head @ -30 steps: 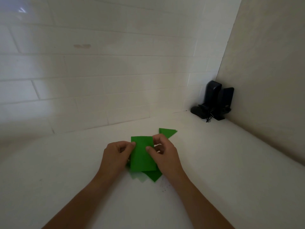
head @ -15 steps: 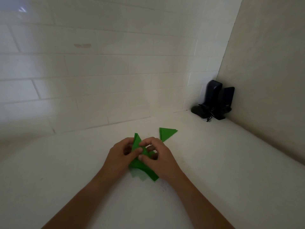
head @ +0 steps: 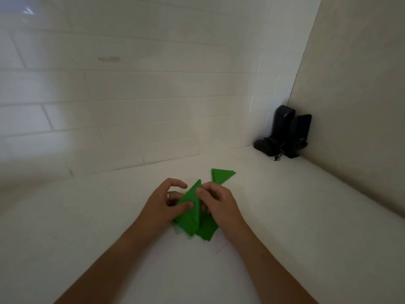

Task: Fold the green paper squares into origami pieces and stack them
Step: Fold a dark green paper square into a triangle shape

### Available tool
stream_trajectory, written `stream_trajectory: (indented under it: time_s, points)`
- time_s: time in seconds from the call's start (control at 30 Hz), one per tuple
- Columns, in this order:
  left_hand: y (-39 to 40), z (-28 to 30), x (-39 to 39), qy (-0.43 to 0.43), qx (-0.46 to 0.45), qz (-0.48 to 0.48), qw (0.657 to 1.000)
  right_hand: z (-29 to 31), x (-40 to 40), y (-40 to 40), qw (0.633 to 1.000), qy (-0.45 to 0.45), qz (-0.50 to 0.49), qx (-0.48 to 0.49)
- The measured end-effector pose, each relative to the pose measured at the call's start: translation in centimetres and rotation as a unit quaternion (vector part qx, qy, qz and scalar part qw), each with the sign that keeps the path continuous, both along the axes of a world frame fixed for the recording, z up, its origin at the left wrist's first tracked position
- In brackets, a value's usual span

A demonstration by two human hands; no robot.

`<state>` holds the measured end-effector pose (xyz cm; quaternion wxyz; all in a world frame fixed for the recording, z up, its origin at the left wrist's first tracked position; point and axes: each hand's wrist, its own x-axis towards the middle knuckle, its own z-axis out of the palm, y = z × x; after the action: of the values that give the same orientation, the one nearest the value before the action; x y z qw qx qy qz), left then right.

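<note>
change: 1 s ago the sheet (head: 190,207) was a flat rectangle held between both hands; now it's a tall narrow triangle, tip pointing at the back wall. So a diagonal fold has gone in.
meaning: judging by that, this piece is mid-fold, creasing stage. Not yet stacked.
left hand (head: 163,204): thumb pressed flat across the sheet's lower half, pinning it; other fingers curled loosely above the left edge, apart, not clearly on the paper.
right hand (head: 219,205): fingers curled, clamped on the sheet's right edge near the tip. Underside contact hidden.
sheet look: solid green, matte, thin; long crease runs tip to base, left flap looks slightly raised. Lower end overlaps the pile.
pile (head: 207,230): more green paper under the sheet and the right hand, corners poking out towards the front edge. Count: can't tell.
done piece (head: 221,175): folded green triangle flat on the worktop (head: 306,216), just behind the right hand, towards the back wall. Apart from the pile.
place: all green paper sits mid-worktop, well clear of the right back corner.
other: black gear (head: 282,134) in that corner, type unclear.
next: likely press the crease flat, then further folds.
</note>
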<state>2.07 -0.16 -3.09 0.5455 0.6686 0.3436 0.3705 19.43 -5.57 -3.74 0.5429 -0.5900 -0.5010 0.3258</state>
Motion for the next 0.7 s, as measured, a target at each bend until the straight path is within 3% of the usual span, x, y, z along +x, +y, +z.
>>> stream_trajectory:
  time_s: [0.23, 0.7]
  points:
    - [0.19, 0.35, -0.23, -0.051, 0.032, 0.073, 0.995, 0.42, -0.17, -0.23, 1.0, 0.02, 0.011, -0.016]
    - [0.39, -0.17, -0.16, -0.037, 0.065, 0.022, 0.997, 0.71, -0.03, -0.42, 0.998, 0.058, 0.002, -0.018]
